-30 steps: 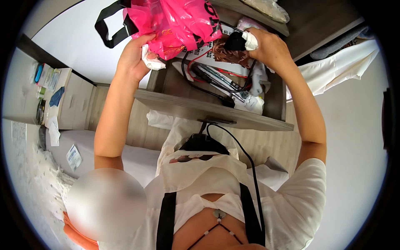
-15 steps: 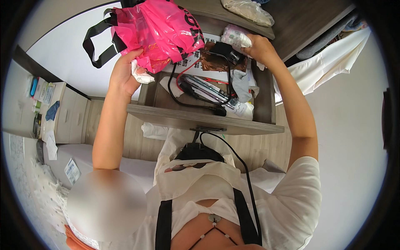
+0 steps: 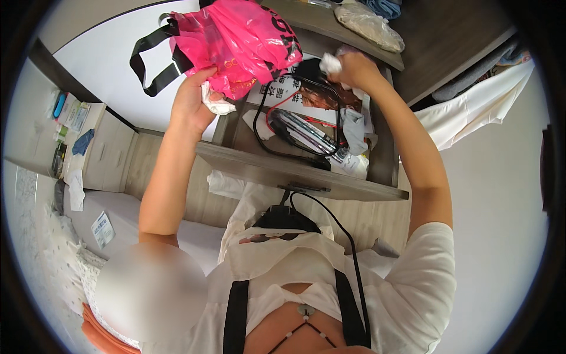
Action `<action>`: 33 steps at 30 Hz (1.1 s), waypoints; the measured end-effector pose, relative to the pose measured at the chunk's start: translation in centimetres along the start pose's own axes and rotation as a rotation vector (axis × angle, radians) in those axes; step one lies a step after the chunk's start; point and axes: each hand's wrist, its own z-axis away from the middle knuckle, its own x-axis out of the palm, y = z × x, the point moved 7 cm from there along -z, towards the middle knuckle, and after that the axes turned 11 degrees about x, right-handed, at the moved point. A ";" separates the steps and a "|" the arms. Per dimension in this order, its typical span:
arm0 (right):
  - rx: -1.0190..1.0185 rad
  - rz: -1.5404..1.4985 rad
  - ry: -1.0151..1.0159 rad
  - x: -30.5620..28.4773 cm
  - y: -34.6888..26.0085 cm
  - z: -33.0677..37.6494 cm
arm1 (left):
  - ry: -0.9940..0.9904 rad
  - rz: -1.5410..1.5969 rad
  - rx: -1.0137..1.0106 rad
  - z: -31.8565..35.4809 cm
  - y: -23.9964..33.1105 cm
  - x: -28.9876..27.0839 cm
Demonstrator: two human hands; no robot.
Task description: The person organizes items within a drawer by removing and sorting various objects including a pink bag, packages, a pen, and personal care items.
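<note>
With our left hand (image 3: 194,106) we hold a shiny pink bag (image 3: 233,50) by its near edge. Our thumb presses on the plastic, and our fingers are curled around a crumpled white wad (image 3: 217,101) too. The bag's black handles (image 3: 137,62) hang out to the left. The pink bag is over the far left corner of an open drawer (image 3: 303,171), but we cannot tell if it rests on anything.

Our right hand (image 3: 356,69) is at the far right corner of the drawer. Its fingers are bent, and a small white lump (image 3: 330,64) sticks out from them, so they seem to grip it. The hand is blurry, and we cannot see all its fingertips.

In the drawer we see a looped black cable (image 3: 254,127), a thin red cord (image 3: 269,112), some pens (image 3: 303,133) and a shiny brown wrapper (image 3: 318,97). The wrapper lies on a white sheet (image 3: 278,94) with dark marks. A pale gray cloth (image 3: 354,131) is bunched up near the right side.

Behind the drawer, a clear bag (image 3: 368,28) sits on a shelf. A white cloth (image 3: 466,121) hangs on the right.
</note>
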 end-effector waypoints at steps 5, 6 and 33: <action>-0.265 -0.209 0.268 -1.9 -1.1 1.4 | -0.114 0.023 -0.060 -0.5 0.2 -1.0; -0.296 -0.165 0.278 -1.8 -0.7 1.6 | -0.060 -0.005 -0.035 -0.5 0.3 -1.2; -0.192 -0.858 0.010 -1.4 3.4 1.5 | -0.005 0.030 -0.103 1.0 0.5 1.1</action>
